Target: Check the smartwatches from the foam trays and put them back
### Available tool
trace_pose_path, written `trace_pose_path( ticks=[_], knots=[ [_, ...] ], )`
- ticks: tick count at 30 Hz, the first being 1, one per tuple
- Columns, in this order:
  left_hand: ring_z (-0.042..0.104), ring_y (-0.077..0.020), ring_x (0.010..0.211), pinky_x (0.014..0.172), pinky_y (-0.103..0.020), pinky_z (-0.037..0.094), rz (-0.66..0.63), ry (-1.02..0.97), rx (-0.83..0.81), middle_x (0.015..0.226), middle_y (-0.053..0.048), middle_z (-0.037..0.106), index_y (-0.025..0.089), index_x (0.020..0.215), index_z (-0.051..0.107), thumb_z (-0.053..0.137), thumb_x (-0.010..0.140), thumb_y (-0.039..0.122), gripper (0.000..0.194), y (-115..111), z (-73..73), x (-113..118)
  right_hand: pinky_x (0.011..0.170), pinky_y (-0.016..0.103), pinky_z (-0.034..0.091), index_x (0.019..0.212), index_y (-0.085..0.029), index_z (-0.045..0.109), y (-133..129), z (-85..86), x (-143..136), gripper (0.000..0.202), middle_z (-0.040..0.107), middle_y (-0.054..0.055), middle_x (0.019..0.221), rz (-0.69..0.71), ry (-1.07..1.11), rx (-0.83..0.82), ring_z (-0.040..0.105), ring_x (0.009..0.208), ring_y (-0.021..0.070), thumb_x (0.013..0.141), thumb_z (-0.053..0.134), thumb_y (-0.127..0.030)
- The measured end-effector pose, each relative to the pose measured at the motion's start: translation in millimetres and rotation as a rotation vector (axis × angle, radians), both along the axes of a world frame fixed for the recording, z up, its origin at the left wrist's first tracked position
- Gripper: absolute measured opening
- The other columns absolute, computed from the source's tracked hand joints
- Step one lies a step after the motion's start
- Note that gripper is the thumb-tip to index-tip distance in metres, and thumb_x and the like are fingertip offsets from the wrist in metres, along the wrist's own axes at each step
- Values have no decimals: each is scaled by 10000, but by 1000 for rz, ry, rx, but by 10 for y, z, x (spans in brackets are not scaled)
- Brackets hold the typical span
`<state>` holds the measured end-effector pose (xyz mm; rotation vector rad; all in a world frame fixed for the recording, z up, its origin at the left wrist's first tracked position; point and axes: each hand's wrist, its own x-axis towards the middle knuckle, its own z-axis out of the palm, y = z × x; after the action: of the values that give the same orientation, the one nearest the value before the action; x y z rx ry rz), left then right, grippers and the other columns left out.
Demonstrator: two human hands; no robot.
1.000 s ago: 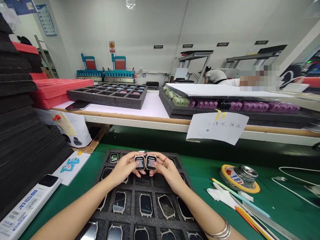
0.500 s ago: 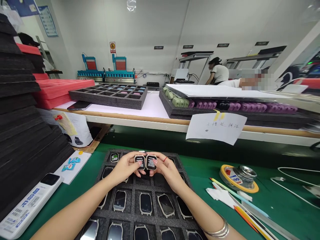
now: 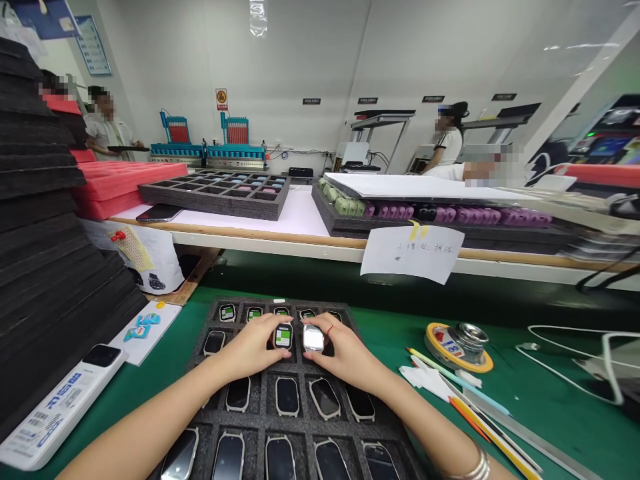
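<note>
My left hand [image 3: 256, 348] grips a smartwatch body [image 3: 283, 336] by its edges, thumb below and fingers above; its screen glows green and white. In my right hand [image 3: 349, 355] is a second strapless smartwatch [image 3: 313, 338], its face bright white, pinched between thumb and fingers. Both are held over the second row of a black foam tray [image 3: 260, 425]. Several dark-screened watches lie in the tray's nearer rows, such as one watch [image 3: 287, 397] in the middle. Along the far row, a watch [image 3: 227, 313] and some others show lit green screens.
Tall black foam stacks [image 3: 35, 267] rise at left beside a white power bank [image 3: 63, 407]. To the right lie a tape roll [image 3: 434, 340], pens [image 3: 480, 427] and a white cable [image 3: 565, 373]. A raised shelf [image 3: 300, 248] with trays crosses ahead. Co-workers stand beyond.
My hands have moved apart, separating the two watches. Their screens went from white text on black to green and white at left and bright white at right. Another person appears at far left.
</note>
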<state>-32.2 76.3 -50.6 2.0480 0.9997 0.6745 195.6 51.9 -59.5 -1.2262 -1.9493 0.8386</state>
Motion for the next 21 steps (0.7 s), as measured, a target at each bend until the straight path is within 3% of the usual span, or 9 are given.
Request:
trace_pose_path(
  ticks=[3,7,10,13,17,21],
  knots=[
    [520,-287,1198,1076,-455,367,-26,130,101,1201,-90,616,224,1193,646,774,712,222,498,-39,-2,19,1055,541,343,1190,-217,652,-33,52,74,438,626,102,1204,62,-157,33,517,1167,318,755,705,-202],
    [520,-242,1203,1067,-369,370,21,282,186,1223,-68,625,225,1172,661,706,804,259,373,-75,145,-105,1070,509,337,1271,-183,604,-52,178,50,445,594,123,1280,93,-292,62,488,1211,302,827,626,-166],
    [613,-220,1053,928,-321,445,134,412,200,1112,-51,684,228,1105,683,602,881,285,245,-49,342,-361,1071,445,356,1300,-183,577,-41,270,-152,413,585,114,1284,123,-346,87,490,1210,267,888,574,-196],
    [664,-269,870,749,-347,459,306,577,164,906,-82,723,198,937,711,551,894,320,206,2,469,-634,1024,427,395,1259,-173,622,23,305,-508,357,631,118,1160,170,-397,100,529,1137,275,911,557,-217],
    [668,-325,790,672,-360,426,434,726,96,736,-117,697,171,735,667,565,858,362,249,14,400,-816,963,465,412,1029,-103,722,167,244,-1004,239,638,156,987,182,-437,96,556,1045,325,887,605,-255],
    [657,-293,866,695,-331,429,394,688,63,897,-102,698,179,886,650,622,799,417,254,-17,236,-882,911,431,432,928,-109,690,276,145,-1231,254,638,147,981,166,-369,63,568,1014,323,757,756,-285]
  ],
)
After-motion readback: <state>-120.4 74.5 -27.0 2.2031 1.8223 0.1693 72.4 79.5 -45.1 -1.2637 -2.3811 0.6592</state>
